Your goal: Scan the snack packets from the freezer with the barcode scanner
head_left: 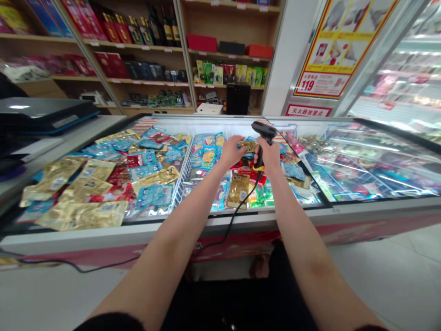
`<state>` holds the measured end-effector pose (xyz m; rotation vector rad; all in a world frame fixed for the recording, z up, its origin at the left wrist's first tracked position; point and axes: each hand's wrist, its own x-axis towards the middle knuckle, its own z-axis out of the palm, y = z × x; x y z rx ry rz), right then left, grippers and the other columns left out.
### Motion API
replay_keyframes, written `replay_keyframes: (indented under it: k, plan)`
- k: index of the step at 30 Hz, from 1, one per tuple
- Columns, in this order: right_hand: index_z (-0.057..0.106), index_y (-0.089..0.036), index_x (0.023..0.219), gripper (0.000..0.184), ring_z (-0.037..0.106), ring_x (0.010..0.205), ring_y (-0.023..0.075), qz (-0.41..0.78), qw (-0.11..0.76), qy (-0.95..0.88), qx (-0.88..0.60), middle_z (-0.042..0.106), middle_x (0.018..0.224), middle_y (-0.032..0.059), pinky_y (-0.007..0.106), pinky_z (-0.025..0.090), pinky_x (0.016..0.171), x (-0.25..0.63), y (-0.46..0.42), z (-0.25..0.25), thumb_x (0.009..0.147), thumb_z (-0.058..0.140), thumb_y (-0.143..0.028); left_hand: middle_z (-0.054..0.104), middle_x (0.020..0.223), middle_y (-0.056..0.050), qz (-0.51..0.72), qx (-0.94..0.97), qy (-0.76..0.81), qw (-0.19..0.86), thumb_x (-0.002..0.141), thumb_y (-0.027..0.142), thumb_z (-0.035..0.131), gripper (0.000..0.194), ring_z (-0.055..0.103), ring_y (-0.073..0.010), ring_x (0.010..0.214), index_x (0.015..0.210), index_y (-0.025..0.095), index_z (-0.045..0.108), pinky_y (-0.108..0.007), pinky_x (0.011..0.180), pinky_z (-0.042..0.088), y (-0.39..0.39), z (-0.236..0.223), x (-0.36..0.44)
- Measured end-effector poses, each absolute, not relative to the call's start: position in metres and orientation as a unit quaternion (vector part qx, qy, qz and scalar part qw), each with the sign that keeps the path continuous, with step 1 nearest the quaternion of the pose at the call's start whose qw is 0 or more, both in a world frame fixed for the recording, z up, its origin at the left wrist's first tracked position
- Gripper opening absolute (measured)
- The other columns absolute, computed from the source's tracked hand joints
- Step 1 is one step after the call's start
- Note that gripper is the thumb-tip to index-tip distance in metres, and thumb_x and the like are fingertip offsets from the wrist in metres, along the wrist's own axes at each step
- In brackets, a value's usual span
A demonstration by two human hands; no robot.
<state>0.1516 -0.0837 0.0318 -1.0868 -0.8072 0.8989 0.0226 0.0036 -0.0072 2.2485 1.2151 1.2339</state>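
Gold foil packet sits pinched in the person's left hand, over the middle of a chest freezer and just beneath the head of a black handheld barcode scanner. The right hand is closed around the scanner's grip, with a yellow band showing below the fist. A black cord drops from the handle, crosses the freezer's white front rim and trails away left, low along the freezer's front.

Flat gold packets and blue packets lie heaped across the freezer's left side, with red ones among them, and a white wire divider splits the stock. More packets show under a glass lid on the right side. A black laptop-like device rests on a white table at left. Behind the freezer, wooden shelves carry bottles, red boxes and boxed goods. A poster marked 119 hangs on a white pillar, a glass-fronted cooler stands at right, and pale floor tiles run beneath.
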Motion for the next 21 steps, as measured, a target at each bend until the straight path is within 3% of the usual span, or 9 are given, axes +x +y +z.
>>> replay_keyframes:
  k: [7,16,21]
  plan:
    - [0.050,-0.023,0.073,0.028,0.046,0.030,0.0103,0.408,0.668,-0.373,-0.499,0.055,0.047,-0.0063,0.022,0.040,0.031,0.144,-0.084,0.029,0.093,0.070,-0.027,0.076,0.132,-0.011,0.406,0.768,0.478,0.127,0.094,0.020,0.063,0.032,0.068,-0.0286,0.129,0.122,0.020,0.078,-0.045,0.119,0.047,-0.005,-0.007,0.003]
    - [0.052,-0.023,0.068,0.030,0.046,0.030,0.0108,0.448,0.605,-0.434,-0.494,0.055,0.045,-0.0042,0.023,0.041,0.031,0.105,-0.082,0.030,0.094,0.067,-0.028,0.074,0.141,-0.009,0.334,0.745,0.573,0.076,0.094,0.026,0.066,0.031,0.062,-0.0309,0.139,0.123,0.024,0.077,-0.053,0.131,0.028,-0.012,-0.010,-0.064]
    - [0.054,-0.022,0.070,0.028,0.047,0.032,0.0111,0.475,0.569,-0.471,-0.479,0.055,0.047,-0.0044,0.023,0.040,0.031,0.068,-0.069,0.029,0.095,0.067,-0.026,0.074,0.140,-0.011,0.307,0.715,0.626,0.052,0.095,0.028,0.061,0.034,0.063,-0.0328,0.138,0.125,0.025,0.076,-0.057,0.131,0.026,-0.013,-0.011,-0.117]
